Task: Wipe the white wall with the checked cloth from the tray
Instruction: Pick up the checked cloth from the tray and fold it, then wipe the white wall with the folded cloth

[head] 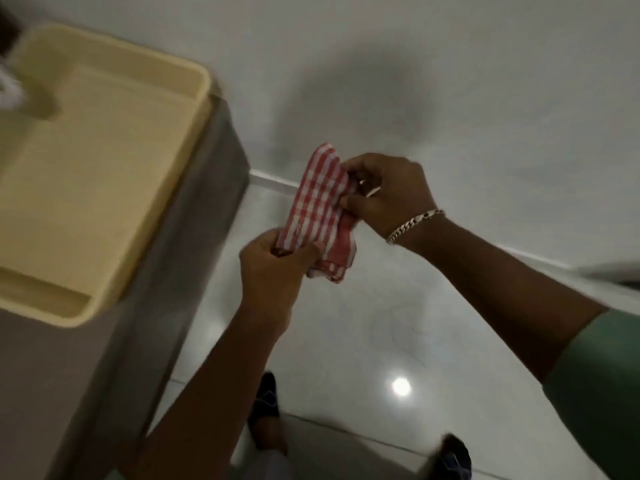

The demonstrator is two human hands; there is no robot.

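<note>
While clear of wall (450, 81), both hands pinch checked cloth (318, 206).

The tray (104, 188) runs off the left edge, its far corner blurred.

One checked cloth (320, 209), red and white, is in view. Two hands show: the left hand (273, 271) and the right hand (391, 194), both gripping that single cloth. One cream tray (104, 188) sits on one grey desk (194, 258). One chain bracelet (414, 225) circles the right wrist. One green sleeve (599, 386) shows at the right edge. Two dark shoes appear on the floor (346, 341): one shoe (266, 400) at the left, one (457, 455) at the right. One white wall (415, 81) fills the background. One bright light reflection (401, 387) glows on the tiles.
</note>
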